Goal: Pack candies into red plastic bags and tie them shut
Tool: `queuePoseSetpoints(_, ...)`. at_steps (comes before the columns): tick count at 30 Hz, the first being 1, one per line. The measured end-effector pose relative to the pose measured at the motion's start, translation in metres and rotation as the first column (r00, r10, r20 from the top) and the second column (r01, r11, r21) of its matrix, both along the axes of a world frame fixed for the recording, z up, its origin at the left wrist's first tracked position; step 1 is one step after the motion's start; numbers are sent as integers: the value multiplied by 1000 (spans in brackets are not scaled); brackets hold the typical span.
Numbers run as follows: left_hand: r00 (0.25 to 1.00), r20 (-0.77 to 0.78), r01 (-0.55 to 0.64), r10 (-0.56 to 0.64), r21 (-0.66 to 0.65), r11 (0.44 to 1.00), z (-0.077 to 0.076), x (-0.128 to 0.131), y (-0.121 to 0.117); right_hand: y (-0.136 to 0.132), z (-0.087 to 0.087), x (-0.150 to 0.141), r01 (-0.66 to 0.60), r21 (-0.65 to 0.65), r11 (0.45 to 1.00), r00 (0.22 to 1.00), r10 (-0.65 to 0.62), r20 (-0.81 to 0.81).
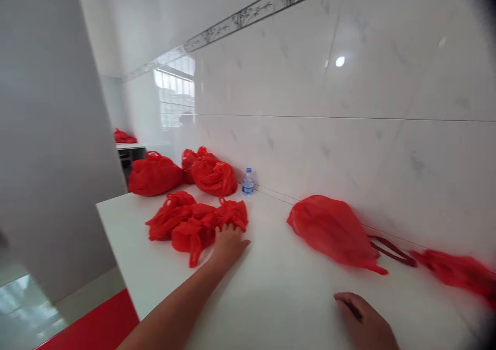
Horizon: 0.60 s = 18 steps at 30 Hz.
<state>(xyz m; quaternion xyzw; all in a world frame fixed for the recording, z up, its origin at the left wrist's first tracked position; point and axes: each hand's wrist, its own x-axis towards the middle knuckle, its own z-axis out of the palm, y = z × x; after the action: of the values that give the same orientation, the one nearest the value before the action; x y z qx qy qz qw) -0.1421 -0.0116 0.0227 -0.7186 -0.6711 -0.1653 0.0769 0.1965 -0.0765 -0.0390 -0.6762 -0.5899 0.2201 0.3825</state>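
My left hand (228,244) reaches forward across the white counter (271,293) and its fingers press into a heap of crumpled red plastic bags (194,221). My right hand (364,321) lies low at the near right on the counter, fingers curled down, with nothing visible in it. A full, puffed red bag (333,231) lies against the wall between the two hands, a dark red handle trailing from it to the right.
Two stuffed red bags (155,174) (213,175) sit at the far end beside a small water bottle (248,181). Another red bag (461,272) lies blurred at the far right. A glossy tiled wall runs behind; the counter's left edge drops to the floor.
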Motion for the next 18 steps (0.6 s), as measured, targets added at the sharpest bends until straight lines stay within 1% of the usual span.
queuePoseSetpoints(1,1000,11,21,-21,26,999,-1,4,-1,-2,3,-5,1,10,1000,1000,-1,26)
queuePoseSetpoints(2,997,14,79,-80,55,995,-3,11,-2,-1,5,-10,16,33,999,999,-17,48)
queuePoseSetpoints(3,984,9,178,-179,80,981,-6,19,-3,1,7,-15,37,86,996,996,-43,73)
queuePoseSetpoints(4,959,12,280,-282,83,956,-11,29,-4,6,9,-19,63,156,986,990,-81,113)
queuePoseSetpoints(5,924,26,378,-381,71,923,-16,41,-4,12,10,-22,62,233,971,979,-104,174)
queuePoseSetpoints(6,886,51,459,-461,39,888,-22,53,-4,20,11,-24,52,309,949,961,-132,244)
queuePoseSetpoints(7,857,87,510,-508,-5,860,-28,66,-3,28,12,-25,25,378,926,936,-154,316)
queuePoseSetpoints(9,832,149,549,-534,-87,831,-38,89,-1,48,16,-26,18,466,885,886,-230,402)
queuePoseSetpoints(12,842,184,532,-507,-136,836,-44,108,3,76,22,-22,29,517,855,829,-310,466)
queuePoseSetpoints(15,840,205,532,-502,-128,837,-45,109,7,96,26,-13,84,501,861,796,-361,486)
queuePoseSetpoints(18,827,228,547,-514,-119,829,-45,104,8,106,24,-3,214,436,874,781,-421,461)
